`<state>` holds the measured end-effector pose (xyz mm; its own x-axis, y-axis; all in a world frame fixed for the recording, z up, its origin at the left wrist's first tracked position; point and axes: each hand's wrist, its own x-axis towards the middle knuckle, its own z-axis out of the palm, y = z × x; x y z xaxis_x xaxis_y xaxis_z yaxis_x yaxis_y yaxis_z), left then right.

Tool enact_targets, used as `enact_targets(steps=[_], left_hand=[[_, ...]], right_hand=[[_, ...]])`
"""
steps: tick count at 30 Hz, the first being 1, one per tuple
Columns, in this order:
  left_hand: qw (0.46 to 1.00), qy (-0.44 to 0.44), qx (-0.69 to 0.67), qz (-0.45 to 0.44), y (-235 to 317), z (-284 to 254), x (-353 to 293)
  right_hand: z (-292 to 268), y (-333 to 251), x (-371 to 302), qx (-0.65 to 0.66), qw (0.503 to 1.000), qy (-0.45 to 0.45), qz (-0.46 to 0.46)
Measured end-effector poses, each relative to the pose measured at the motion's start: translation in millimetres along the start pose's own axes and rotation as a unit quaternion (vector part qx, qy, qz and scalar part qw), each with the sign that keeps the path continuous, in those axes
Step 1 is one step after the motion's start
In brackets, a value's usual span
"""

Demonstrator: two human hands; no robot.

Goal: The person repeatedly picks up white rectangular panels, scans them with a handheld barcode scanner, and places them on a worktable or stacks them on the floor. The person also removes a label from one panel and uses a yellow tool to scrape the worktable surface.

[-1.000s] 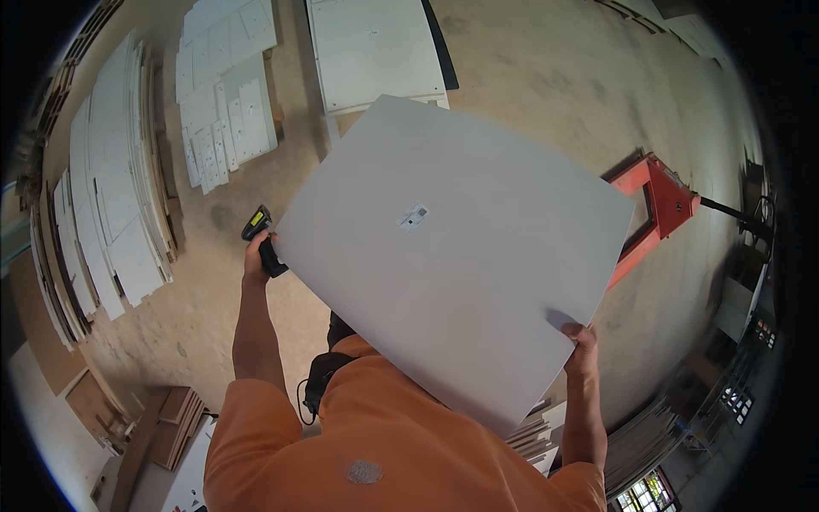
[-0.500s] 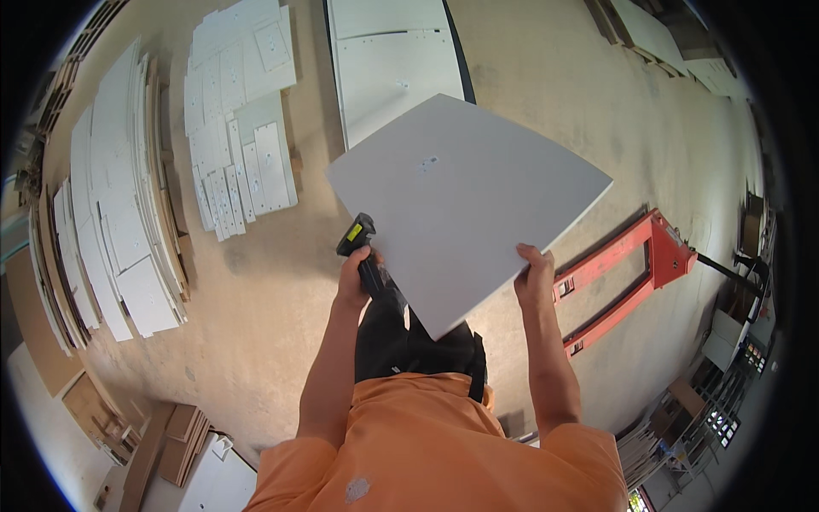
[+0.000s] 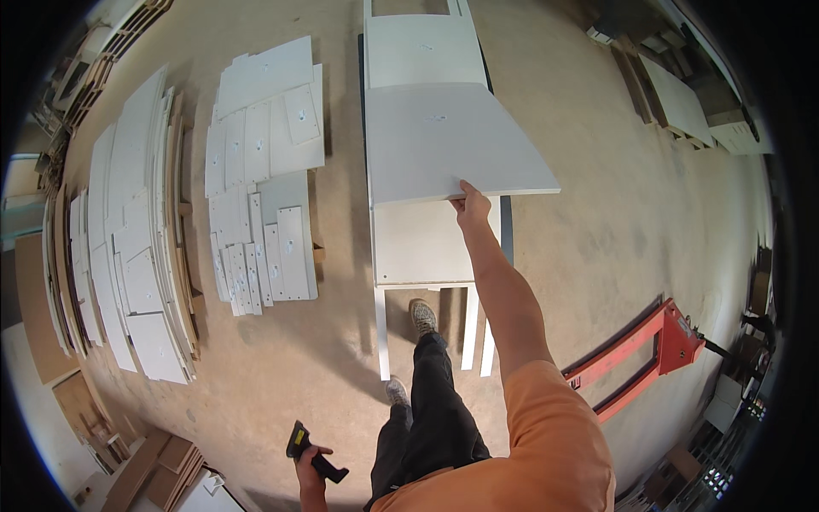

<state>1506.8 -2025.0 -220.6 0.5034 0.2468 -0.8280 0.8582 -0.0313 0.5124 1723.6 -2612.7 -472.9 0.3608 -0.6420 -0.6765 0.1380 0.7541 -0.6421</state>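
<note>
My right hand reaches forward and grips the near edge of a square white panel. The panel lies over other white panels on a long stack, its right corner sticking out past the stack's side. Low on the left, my left hand is wrapped round the handle of a black handheld barcode scanner with a yellow label, held away from the panels.
Left of the stack lie rows of white boards and taller piles. A red pallet jack stands at right. White strips jut from the stack's near end by my feet. More boards are at far right.
The panel has gone from between both hands in front of me onto the stack ahead. My left hand has left it and dropped to the lower left with the scanner.
</note>
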Motion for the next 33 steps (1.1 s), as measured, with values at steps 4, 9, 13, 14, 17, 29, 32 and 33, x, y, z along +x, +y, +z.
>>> enact_targets(steps=[4,9,13,14,17,29,32,33], left_hand=[[1.0,0.024,0.012,-0.002,-19.4,-16.4,-21.9],[0.999,-0.035,0.012,-0.035,-33.4,14.0,-33.5],[0.987,-0.13,0.098,-0.01,-32.0,18.8,-55.6],[0.984,-0.142,0.109,-0.007,-35.6,11.5,-63.5],[0.982,-0.158,0.058,0.092,-67.3,-33.1,-86.1],[0.983,0.112,0.03,0.139,-292.2,-353.3,-212.3],[0.953,0.201,-0.156,0.165,-361.6,-407.7,-244.9],[0.946,0.211,-0.216,0.121,-386.1,-423.6,-252.5]], right_hand=[[46.1,-14.4,62.9,-0.137,0.988,-0.059,0.039],[67.2,27.9,19.2,-0.316,0.911,-0.252,-0.077],[-1.2,144.2,-113.1,-0.59,0.725,-0.329,-0.137],[-35.3,171.9,-151.2,-0.622,0.7,-0.345,-0.065],[-141.3,252.7,-266.8,-0.82,0.309,-0.481,-0.034],[-280.3,421.2,-626.7,-0.757,0.094,-0.643,0.068],[-227.8,486.7,-689.2,-0.734,0.094,-0.666,-0.096],[-208.3,502.6,-709.0,-0.755,0.163,-0.634,0.05]])
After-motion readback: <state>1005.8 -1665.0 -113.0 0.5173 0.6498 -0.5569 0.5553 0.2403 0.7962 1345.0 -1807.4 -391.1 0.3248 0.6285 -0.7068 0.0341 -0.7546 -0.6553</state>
